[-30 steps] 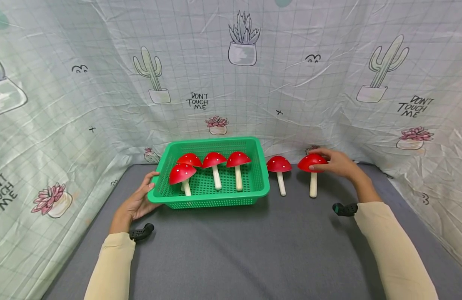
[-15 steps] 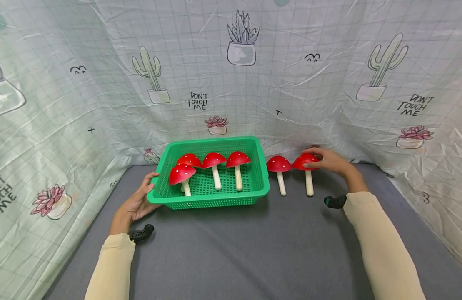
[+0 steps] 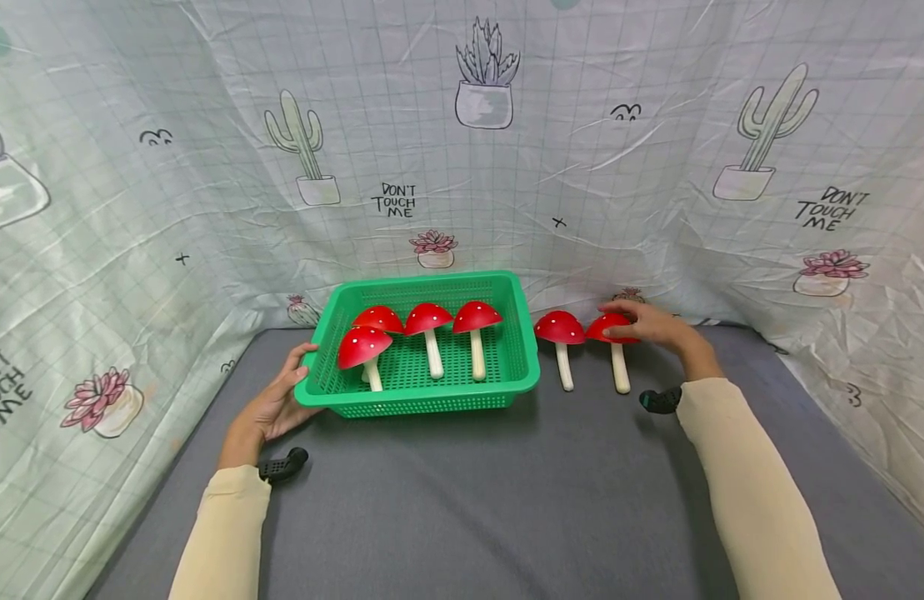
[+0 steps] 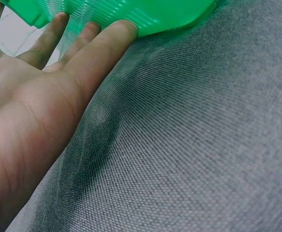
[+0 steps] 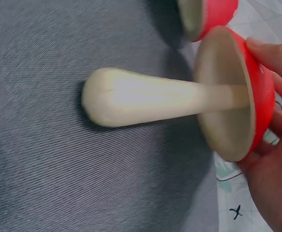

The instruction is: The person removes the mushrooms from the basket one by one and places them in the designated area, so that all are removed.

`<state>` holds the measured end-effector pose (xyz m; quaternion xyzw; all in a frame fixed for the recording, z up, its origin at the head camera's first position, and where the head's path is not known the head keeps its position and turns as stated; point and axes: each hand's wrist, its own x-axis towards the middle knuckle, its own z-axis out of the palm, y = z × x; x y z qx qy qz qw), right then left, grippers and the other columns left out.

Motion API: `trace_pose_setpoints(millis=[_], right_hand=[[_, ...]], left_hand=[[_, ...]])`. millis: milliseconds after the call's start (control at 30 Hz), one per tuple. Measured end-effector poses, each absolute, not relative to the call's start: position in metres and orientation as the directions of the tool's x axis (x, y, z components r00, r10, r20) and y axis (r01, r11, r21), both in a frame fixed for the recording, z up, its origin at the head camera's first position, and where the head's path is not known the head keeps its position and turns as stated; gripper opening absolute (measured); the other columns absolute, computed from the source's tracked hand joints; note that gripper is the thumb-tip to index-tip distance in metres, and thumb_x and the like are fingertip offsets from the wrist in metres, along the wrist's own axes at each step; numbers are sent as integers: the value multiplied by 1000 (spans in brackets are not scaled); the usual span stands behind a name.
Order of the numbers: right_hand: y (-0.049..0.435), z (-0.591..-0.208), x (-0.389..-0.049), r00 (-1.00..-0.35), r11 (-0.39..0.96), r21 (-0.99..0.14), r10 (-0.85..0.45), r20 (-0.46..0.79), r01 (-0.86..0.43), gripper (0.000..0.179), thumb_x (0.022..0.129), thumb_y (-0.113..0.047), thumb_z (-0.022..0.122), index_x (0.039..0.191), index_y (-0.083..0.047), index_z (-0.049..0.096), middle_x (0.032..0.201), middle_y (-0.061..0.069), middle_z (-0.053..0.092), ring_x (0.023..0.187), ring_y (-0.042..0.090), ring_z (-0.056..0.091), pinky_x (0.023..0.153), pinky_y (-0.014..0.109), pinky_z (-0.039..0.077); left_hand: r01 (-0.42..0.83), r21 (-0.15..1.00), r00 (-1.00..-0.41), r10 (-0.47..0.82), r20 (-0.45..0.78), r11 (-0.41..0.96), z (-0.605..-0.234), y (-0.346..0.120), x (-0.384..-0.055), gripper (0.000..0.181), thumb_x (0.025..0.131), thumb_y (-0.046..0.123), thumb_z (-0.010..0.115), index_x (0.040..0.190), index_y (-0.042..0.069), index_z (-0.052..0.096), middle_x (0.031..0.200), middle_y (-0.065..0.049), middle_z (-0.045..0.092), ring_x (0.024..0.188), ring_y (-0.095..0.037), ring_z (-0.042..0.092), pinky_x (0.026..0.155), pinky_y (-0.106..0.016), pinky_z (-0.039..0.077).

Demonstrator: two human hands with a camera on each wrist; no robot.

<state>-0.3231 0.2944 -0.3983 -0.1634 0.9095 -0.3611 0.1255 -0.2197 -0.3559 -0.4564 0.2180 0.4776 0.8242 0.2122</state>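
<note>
My right hand (image 3: 656, 327) holds a toy mushroom (image 3: 620, 368) by its red, white-dotted cap. In the right wrist view, the pale stem (image 5: 145, 99) points away from the palm and lies over the grey cloth, while fingers and thumb curve round the cap's outside. Directly to its left lies a second mushroom (image 3: 561, 327), the two caps touching or nearly so. Against the left end of a green perforated basket (image 3: 424, 402) rests my left hand (image 3: 277, 406). Its fingers (image 4: 99, 55) are fairly straight and touch the basket's side and underside.
Several red-capped mushrooms (image 3: 476, 318) lie inside the basket. Grey cloth (image 3: 462, 500) covers the table. A white curtain (image 3: 581, 167) printed with potted plants hangs behind and at both sides, close to the basket's far rim.
My right hand has slid the outer mushroom left, up to its neighbour, and its cap now looks lower. The left hand and basket have stayed in place.
</note>
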Motion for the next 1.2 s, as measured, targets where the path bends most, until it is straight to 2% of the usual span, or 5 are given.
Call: trace_pose_setpoints(millis=[167,533,767,967,1200], right_hand=[[298,-406,-322,-933,736,-656,-332,-139,-165,72,96,-45,66,152,-9,40,148,24,39,130,43,37,102,61,40],[302,-411,-323,-942,712,-674,-327,-73,-195,66,95,-38,67,151,-9,44,146,25,42,129,42,40,100,57,43],[297,-412,-322,-926,698,-686,-365,-95,-204,69,95,-36,66,152,-8,40,145,26,40,130,44,37,100,59,43],[297,-418,-322,-922,669,-715,-377,-90,-204,69,96,-30,66,153,-5,37,147,26,39,131,45,37,102,60,42],[296,-417,-321,-925,685,-699,-370,-92,-204,69,98,-36,63,154,-7,36,149,25,37,132,43,37,104,61,40]], left_hand=[[-147,872,-810,563,164,-467,-456,-356,-220,36,111,12,26,139,34,33,137,-4,43,114,-23,59,96,-43,50],[-148,873,-812,561,161,-465,-457,-354,-220,36,111,11,26,137,34,34,138,-4,42,116,-24,59,96,-44,50],[-140,887,-817,558,148,-441,-455,-354,-220,34,111,14,30,138,36,36,138,-3,41,115,-23,58,97,-43,49],[-134,903,-826,549,126,-409,-454,-353,-217,34,112,15,29,137,38,35,140,-2,40,116,-22,57,98,-43,49],[-128,910,-848,519,106,-394,-452,-350,-217,36,112,13,26,136,38,36,138,-2,40,114,-21,58,95,-42,50]])
